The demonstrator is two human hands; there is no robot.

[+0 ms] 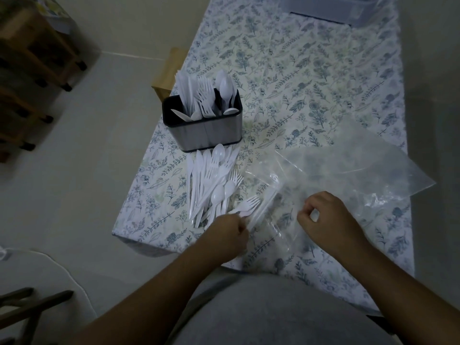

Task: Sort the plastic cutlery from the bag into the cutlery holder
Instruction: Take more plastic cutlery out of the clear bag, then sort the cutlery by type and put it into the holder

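The left hand [230,231] has its fingers curled around the handles of white plastic forks [245,207]. The right hand [323,216] pinches the clear plastic bag [348,170] on the table [311,70]. Loose cutlery [214,180] lies beside the steel cutlery holder [202,129]. No writing is legible.

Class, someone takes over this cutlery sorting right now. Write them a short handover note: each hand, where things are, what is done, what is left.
Left hand: grips white forks by the handles, near the table's front edge.
Right hand: fingers curled, pinching the clear plastic bag, which lies flattened on the right.
Cutlery holder: upright on the floral tablecloth, already holding knives, forks and spoons in separate compartments.
Loose pile: mixed knives, forks and spoons on the cloth just in front of the holder.
Left: place the held forks, then sort the pile.
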